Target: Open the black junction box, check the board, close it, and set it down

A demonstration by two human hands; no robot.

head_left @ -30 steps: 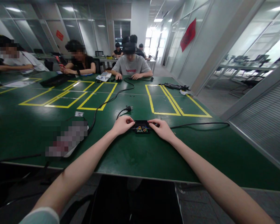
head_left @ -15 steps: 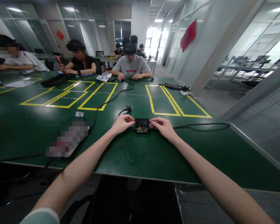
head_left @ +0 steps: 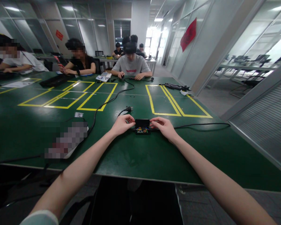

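Note:
A small black box with coloured parts showing inside (head_left: 142, 126) lies on the green table (head_left: 140, 159). My left hand (head_left: 122, 124) grips its left end with curled fingers. My right hand (head_left: 163, 127) grips its right end the same way. A black cable (head_left: 201, 125) runs from the box to the right. Another black cable with a plug (head_left: 128, 109) lies just behind my left hand.
Yellow tape rectangles (head_left: 170, 104) mark the table beyond the box. A blurred flat object (head_left: 66, 140) lies to the left. Several people sit at the far side, one in a grey shirt (head_left: 131, 66) opposite. A black tool (head_left: 175, 86) lies at the far right edge.
The black lid part of the box has tilted up and back between my hands. Both hands stayed at the box ends, shifting slightly away from me.

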